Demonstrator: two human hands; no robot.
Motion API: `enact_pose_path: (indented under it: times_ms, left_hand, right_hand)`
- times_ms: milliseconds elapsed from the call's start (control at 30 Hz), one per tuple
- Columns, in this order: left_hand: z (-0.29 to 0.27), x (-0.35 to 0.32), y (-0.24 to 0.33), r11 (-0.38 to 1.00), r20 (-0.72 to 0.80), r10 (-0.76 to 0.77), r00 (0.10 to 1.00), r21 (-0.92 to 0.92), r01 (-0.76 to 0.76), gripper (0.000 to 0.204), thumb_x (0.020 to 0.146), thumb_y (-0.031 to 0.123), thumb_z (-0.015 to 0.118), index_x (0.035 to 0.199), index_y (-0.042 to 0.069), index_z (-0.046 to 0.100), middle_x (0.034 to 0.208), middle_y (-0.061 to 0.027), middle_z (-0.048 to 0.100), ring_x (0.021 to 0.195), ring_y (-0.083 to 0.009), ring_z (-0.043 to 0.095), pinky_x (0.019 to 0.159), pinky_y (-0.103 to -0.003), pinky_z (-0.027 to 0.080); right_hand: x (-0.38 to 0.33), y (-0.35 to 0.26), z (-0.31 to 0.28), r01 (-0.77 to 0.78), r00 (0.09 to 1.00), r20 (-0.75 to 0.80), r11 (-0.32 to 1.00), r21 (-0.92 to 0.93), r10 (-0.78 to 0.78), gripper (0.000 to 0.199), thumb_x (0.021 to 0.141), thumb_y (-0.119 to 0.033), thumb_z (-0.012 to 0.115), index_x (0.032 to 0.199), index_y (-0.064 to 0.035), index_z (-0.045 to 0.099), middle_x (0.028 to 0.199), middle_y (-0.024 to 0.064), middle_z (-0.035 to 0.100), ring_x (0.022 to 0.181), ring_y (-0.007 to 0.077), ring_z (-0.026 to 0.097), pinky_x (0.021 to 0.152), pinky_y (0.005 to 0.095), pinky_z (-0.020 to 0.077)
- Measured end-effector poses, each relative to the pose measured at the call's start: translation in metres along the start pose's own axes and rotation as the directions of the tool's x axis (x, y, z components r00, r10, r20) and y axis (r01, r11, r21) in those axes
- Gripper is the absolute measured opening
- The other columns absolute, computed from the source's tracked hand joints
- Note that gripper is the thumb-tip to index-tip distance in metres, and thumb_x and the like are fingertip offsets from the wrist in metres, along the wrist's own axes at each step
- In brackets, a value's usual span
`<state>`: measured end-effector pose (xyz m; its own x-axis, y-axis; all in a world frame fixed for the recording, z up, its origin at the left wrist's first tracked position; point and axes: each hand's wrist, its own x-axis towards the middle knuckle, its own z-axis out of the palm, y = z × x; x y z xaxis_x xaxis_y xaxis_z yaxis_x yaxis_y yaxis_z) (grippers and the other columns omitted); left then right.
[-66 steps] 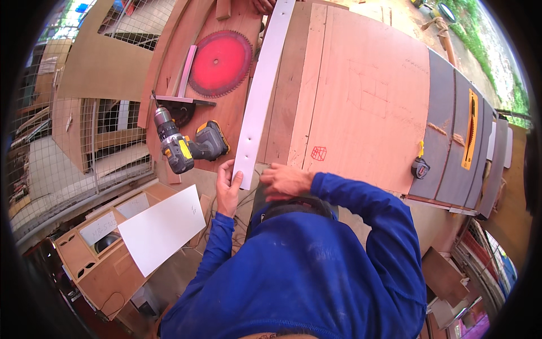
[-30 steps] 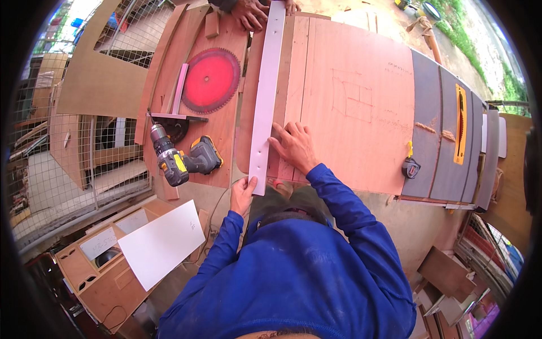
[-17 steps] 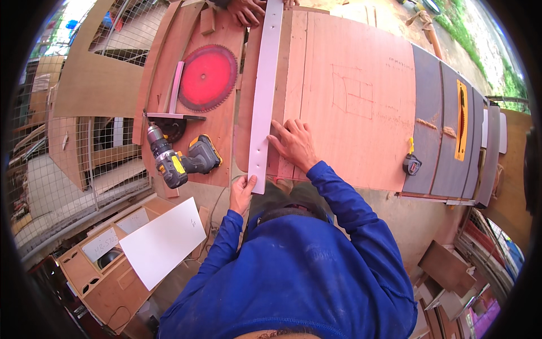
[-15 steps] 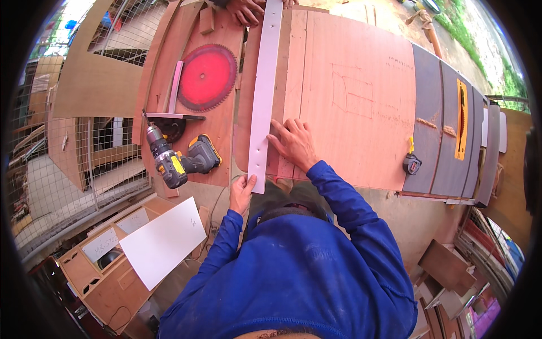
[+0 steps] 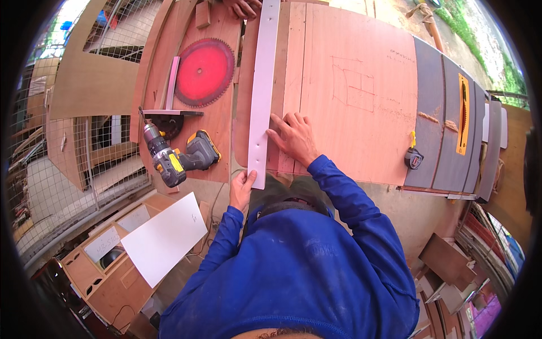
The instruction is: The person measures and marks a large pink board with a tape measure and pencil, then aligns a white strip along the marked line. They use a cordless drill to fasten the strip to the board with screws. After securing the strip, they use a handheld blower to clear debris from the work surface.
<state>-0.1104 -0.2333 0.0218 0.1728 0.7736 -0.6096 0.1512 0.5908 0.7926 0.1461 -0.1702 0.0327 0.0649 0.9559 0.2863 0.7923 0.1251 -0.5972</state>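
Note:
A long pale strip with small holes lies lengthwise over the bench, its near end overhanging the front edge. My left hand grips that near end at its left side, thumb on top; the fingers beneath are partly hidden. On the plywood to the right of the strip rests my right hand, fingers bent and apart, with the index fingertip and thumb by the strip's edge. Another person's hand is at the far end, left of the strip, partly cut off by the frame.
Left on the bench are a red circular saw blade, a cordless drill and a wood block. Rightward lie a pencil-marked plywood sheet, a tape measure and a grey saw table. A white panel is low left.
The bench and strip sit slightly higher in the view. At the far end, fingers of the other person right of the strip have left view. My hands keep nearly the same places.

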Motion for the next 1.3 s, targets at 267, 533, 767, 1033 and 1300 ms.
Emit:
enact_pose_path:
  times_ms: [267,533,767,1033,1300]
  left_hand:
    - [-0.001,-0.001,0.001,1.0,0.011,0.001,1.0,0.023,-0.001,0.047,0.098,0.039,0.068,0.111,-0.006,0.066,0.097,-0.0053,0.07,0.084,-0.0073,0.062,0.077,-0.024,0.05]
    - [-0.002,-0.001,0.0,1.0,0.012,-0.004,1.0,0.028,0.003,0.047,0.098,0.039,0.068,0.111,-0.006,0.066,0.097,-0.0054,0.07,0.084,-0.0072,0.062,0.076,-0.024,0.05]
    - [-0.002,-0.005,0.002,1.0,0.014,-0.018,1.0,0.009,0.018,0.045,0.099,0.038,0.068,0.112,-0.006,0.066,0.098,-0.0057,0.07,0.086,-0.0077,0.063,0.078,-0.025,0.051]
    - [-0.004,0.004,0.002,0.998,0.025,-0.064,0.998,0.005,0.064,0.045,0.1,0.037,0.067,0.113,-0.006,0.066,0.101,-0.0063,0.07,0.088,-0.0085,0.064,0.08,-0.025,0.051]
    - [-0.004,0.005,0.002,0.998,0.035,-0.056,0.998,-0.036,0.057,0.045,0.1,0.034,0.067,0.12,-0.006,0.063,0.103,-0.007,0.07,0.09,-0.0101,0.065,0.081,-0.026,0.053]
  right_hand:
    - [-0.002,0.0,0.001,-0.015,0.999,0.03,1.0,0.001,0.015,0.043,0.089,-0.037,0.072,0.123,-0.0113,0.066,0.089,0.006,0.056,0.087,0.0232,0.055,0.075,0.0397,0.0402]
    - [-0.002,-0.001,0.0,-0.022,1.0,0.022,1.0,0.008,0.021,0.043,0.087,-0.034,0.074,0.123,-0.0123,0.067,0.086,0.0051,0.055,0.086,0.0231,0.055,0.076,0.0401,0.0408]
    - [-0.004,-0.002,0.002,-0.022,0.999,0.027,1.0,0.012,0.022,0.043,0.088,-0.034,0.074,0.124,-0.0126,0.067,0.086,0.005,0.056,0.085,0.0229,0.055,0.075,0.0399,0.0403]
    - [0.0,0.005,0.007,-0.029,0.999,-0.018,0.999,0.024,0.029,0.043,0.087,-0.035,0.074,0.123,-0.0134,0.066,0.087,0.0045,0.056,0.086,0.0226,0.055,0.075,0.0396,0.0402]
    - [0.0,0.009,0.01,-0.02,1.0,0.007,1.0,0.021,0.02,0.043,0.086,-0.035,0.074,0.123,-0.0157,0.067,0.086,0.0041,0.056,0.085,0.0227,0.056,0.075,0.0395,0.0405]
